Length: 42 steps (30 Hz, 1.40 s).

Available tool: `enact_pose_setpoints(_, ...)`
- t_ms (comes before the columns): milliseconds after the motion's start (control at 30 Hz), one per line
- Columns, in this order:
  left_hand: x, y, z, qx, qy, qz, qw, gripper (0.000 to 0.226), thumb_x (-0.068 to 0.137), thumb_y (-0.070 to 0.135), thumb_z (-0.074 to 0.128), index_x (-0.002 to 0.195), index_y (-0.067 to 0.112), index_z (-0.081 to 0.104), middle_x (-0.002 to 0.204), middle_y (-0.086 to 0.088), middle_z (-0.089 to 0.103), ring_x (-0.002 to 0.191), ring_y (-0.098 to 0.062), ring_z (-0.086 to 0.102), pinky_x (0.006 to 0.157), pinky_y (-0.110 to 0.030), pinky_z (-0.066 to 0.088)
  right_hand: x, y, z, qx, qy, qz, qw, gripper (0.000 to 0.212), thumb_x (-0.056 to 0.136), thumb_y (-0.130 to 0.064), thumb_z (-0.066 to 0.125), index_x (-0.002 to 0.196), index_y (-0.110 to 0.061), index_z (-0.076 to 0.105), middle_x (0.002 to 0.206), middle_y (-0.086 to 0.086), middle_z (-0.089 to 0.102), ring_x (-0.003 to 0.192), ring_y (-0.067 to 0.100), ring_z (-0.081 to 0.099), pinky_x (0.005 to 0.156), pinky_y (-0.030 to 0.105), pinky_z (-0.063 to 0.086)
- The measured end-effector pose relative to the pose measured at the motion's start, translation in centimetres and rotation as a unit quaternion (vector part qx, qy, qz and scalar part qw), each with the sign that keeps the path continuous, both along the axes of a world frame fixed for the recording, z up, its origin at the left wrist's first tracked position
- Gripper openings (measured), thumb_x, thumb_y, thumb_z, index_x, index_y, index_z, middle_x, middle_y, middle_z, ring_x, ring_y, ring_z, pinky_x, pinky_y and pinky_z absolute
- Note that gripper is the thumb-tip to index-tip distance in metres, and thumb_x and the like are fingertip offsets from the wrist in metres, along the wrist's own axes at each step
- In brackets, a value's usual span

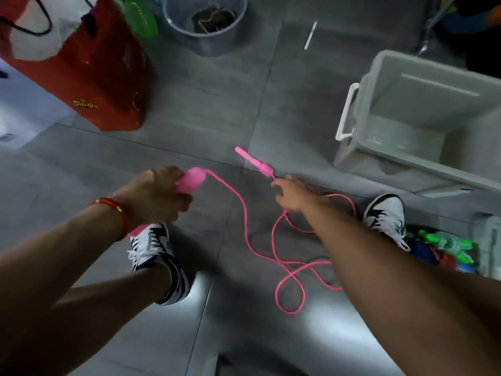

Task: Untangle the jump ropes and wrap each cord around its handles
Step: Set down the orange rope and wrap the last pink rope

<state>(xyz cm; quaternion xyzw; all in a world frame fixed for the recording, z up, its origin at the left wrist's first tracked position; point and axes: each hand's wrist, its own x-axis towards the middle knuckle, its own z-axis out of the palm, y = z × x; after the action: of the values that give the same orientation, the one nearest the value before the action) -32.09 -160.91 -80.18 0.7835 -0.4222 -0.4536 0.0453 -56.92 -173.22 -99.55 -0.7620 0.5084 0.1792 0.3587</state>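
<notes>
My left hand (154, 195) grips a pink jump-rope handle (189, 180); its lower end pokes out under my wrist. A thin pink cord (245, 213) runs from that handle down to the grey tile floor, where it lies in loose crossing loops (291, 275) between my feet. The second pink handle (254, 162) sticks out just beyond my right hand (291, 195). That hand pinches the cord right at this handle's near end. More cord arcs behind my right forearm. A heap of green, blue and red ropes (447, 249) lies at the right beside my right shoe.
A translucent plastic bin (423, 123) with a white handle stands at the right. A red paper bag (89, 63) stands at the upper left, a grey bucket (203, 23) behind it. My two sneakers (154, 253) rest on the floor.
</notes>
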Motion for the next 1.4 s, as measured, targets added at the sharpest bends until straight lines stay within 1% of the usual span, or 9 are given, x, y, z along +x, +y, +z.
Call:
enact_pose_setpoints(167,0.5,-1.7,-1.6,-0.063,-0.137,-0.06,0.987,0.032,0.092,0.028,0.065,0.119,0.021,0.05,0.072,-0.008,0.066,0.049,-0.018,0.06,0.048,-0.023,0.041,3.3,-1.7,-5.0,-0.004,0.052,0.026,0.998,0.055,0.092,-0.027,0.058,0.141,-0.05,0.046,0.163,0.0,0.004,0.148,0.032,0.015,0.123,0.051,0.012)
enact_pose_setpoints(267,0.9,-2.5,-2.0,-0.031,-0.206,-0.053,0.977,0.027,0.087,0.022,0.066,0.104,0.006,0.052,0.078,-0.012,0.061,0.063,-0.03,0.055,0.053,-0.029,0.035,3.9,-2.1,-6.9,-0.062,0.058,0.037,0.996,0.043,0.093,-0.037,0.056,0.136,-0.044,0.053,0.156,-0.003,0.024,0.148,0.027,0.015,0.115,0.071,-0.002)
enact_pose_setpoints(367,1.0,-2.8,-1.7,-0.022,-0.136,-0.025,0.99,0.021,0.087,0.023,0.061,0.092,0.002,0.058,0.076,-0.023,0.064,0.06,-0.035,0.063,0.051,-0.033,0.045,2.9,-1.6,-7.2,-0.095,-0.03,-0.023,0.995,0.023,0.089,-0.041,0.066,0.11,-0.033,0.066,0.125,0.004,0.054,0.132,0.023,0.043,0.117,0.061,0.014)
enact_pose_setpoints(500,0.5,-3.3,-0.1,-0.079,-0.059,0.025,0.995,0.006,0.097,0.014,0.055,0.103,0.014,0.057,0.079,-0.02,0.066,0.036,-0.009,0.054,0.037,-0.024,0.044,0.2,-0.6,-2.4,-0.139,-0.207,-0.206,0.946,0.027,0.085,-0.03,0.069,0.08,-0.023,0.044,0.077,0.003,0.061,0.073,0.022,0.055,0.063,0.031,0.038)
enact_pose_setpoints(667,-0.9,-4.4,2.3,-0.113,-0.123,-0.004,0.986,0.032,0.09,0.035,0.052,0.097,0.004,0.06,0.089,-0.013,0.067,0.081,-0.032,0.064,0.069,-0.034,0.05,-2.6,-2.2,9.9,0.064,-0.293,-0.157,0.941,0.029,0.073,-0.04,0.066,0.071,-0.019,0.045,0.057,0.009,0.065,0.048,0.015,0.045,0.048,0.031,0.03)
enact_pose_setpoints(833,-5.7,-3.3,5.3,-0.144,0.032,-0.093,0.985,0.021,0.094,0.019,0.055,0.095,-0.001,0.063,0.082,-0.014,0.063,0.073,-0.024,0.057,0.064,-0.039,0.046,-4.2,-0.7,23.5,0.149,-0.255,0.038,0.955,0.025,0.093,-0.011,0.067,0.088,-0.012,0.042,0.062,0.01,0.062,0.046,0.013,0.039,0.042,0.025,0.028)
enact_pose_setpoints(1067,-6.5,0.0,7.7,-0.186,0.138,0.025,0.972,0.017,0.084,0.029,0.057,0.086,0.013,0.053,0.094,-0.02,0.071,0.077,-0.038,0.068,0.066,-0.042,0.056,-8.1,2.0,35.3,-0.159,-0.02,0.188,0.969,0.024,0.082,-0.037,0.07,0.097,-0.026,0.056,0.065,-0.01,0.062,0.061,0.006,0.054,0.053,0.019,0.034)
enact_pose_setpoints(1167,-7.7,0.9,9.1,-0.195,0.235,0.049,0.951,0.004,0.101,0.005,0.051,0.1,0.008,0.053,0.091,-0.015,0.065,0.08,-0.027,0.058,0.067,-0.035,0.048,-9.0,2.9,36.5,-0.053,-0.127,0.172,0.975,0.011,0.09,-0.023,0.07,0.1,-0.024,0.066,0.062,-0.013,0.063,0.056,0.001,0.053,0.057,0.017,0.038)
enact_pose_setpoints(1400,-10.0,3.3,11.0,-0.092,0.413,-0.002,0.906,0.027,0.103,0.029,0.048,0.122,0.01,0.053,0.101,-0.015,0.068,0.095,-0.033,0.067,0.086,-0.065,0.053,-9.1,4.6,34.1,-0.084,-0.322,0.099,0.938,0.021,0.096,-0.016,0.065,0.116,-0.023,0.063,0.085,-0.017,0.065,0.071,0.0,0.053,0.07,0.019,0.041)
